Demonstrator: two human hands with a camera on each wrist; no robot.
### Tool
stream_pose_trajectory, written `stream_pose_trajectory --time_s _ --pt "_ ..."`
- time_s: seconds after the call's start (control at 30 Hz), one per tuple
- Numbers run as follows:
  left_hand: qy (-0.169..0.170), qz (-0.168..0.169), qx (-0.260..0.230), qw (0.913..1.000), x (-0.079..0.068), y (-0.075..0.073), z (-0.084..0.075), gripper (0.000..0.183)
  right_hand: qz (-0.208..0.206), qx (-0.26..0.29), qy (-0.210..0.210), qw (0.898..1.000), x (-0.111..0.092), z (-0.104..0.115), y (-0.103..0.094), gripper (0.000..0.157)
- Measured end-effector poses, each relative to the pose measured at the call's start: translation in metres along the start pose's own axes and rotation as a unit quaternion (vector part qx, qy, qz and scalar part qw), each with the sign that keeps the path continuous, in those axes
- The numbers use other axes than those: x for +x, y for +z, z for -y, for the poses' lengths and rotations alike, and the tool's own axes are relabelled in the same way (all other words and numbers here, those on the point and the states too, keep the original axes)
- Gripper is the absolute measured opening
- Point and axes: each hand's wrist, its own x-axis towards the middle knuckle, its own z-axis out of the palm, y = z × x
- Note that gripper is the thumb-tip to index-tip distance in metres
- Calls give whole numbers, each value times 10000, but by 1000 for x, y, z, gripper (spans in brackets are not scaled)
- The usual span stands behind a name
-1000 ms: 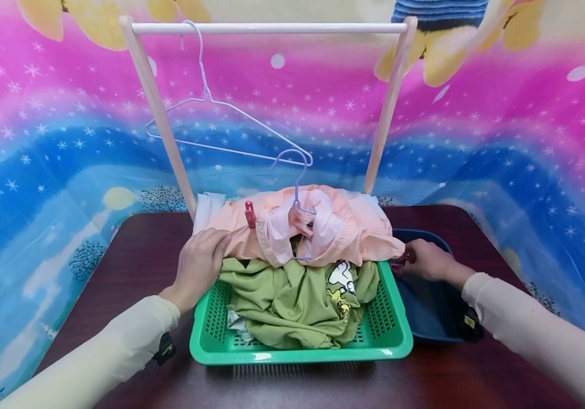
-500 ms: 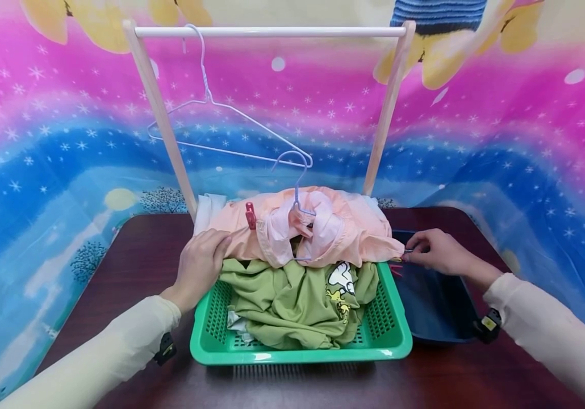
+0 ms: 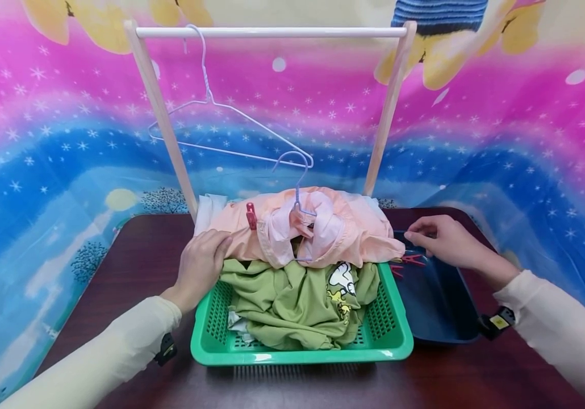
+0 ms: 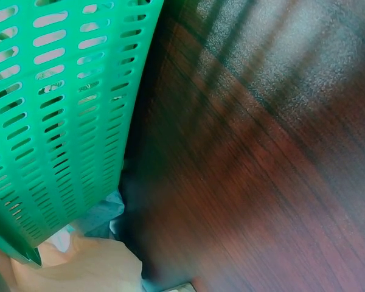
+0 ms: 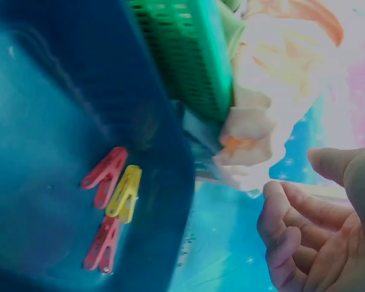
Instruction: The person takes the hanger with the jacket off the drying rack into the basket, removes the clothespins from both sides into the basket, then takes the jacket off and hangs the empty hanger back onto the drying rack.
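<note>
A pink shirt (image 3: 359,227) with a purple hanger (image 3: 300,182) at its collar lies across the back of a green basket (image 3: 303,357). My left hand (image 3: 197,264) grips the shirt's left side by the basket's edge, its fingertips partly hidden. A red clothespin (image 3: 251,216) stands on the shirt at the left. My right hand (image 3: 446,241) is over the dark blue tray (image 3: 435,301), with nothing visible between thumb and fingers. In the right wrist view, this hand (image 5: 319,231) shows thumb and fingers apart. Red clothespins (image 5: 103,243) and a yellow clothespin (image 5: 125,194) lie in the tray.
A green shirt (image 3: 292,307) with a cartoon print fills the basket's front. Behind stands a rack with a white bar (image 3: 272,32) and wooden posts. One pale hanger (image 3: 210,102) hangs from the bar at the left. Everything stands on a dark red table (image 3: 144,255).
My right hand has come up out of the tray and moved back from the shirt's right edge. A red clothespin now shows in the tray below it. The left hand has stayed put.
</note>
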Motion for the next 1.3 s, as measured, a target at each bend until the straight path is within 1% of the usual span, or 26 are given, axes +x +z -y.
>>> stream_pose_trajectory --time_s 0.23,0.37,0.5,0.83,1.1,1.3 --pt "-12 17 -20 10000 0 0 0 9 -499 -235 -214 9982 -2 16 -2 26" --pt "7 -16 -19 10000 0 0 0 9 -636 -212 -261 9974 -2 28 1 28" --pt "40 -31 -53 10000 1 0 0 9 -731 -187 -323 9966 -1 41 2 25" --pt "8 -2 -75 10000 0 0 1 10 -714 41 -603 9956 1 72 7 23" --pt "-54 48 -68 10000 -1 1 2 10 -633 -72 -860 9943 2 92 17 19" --pt "-25 35 -66 10000 1 0 2 10 -544 -10 -1094 9925 6 105 26 16"
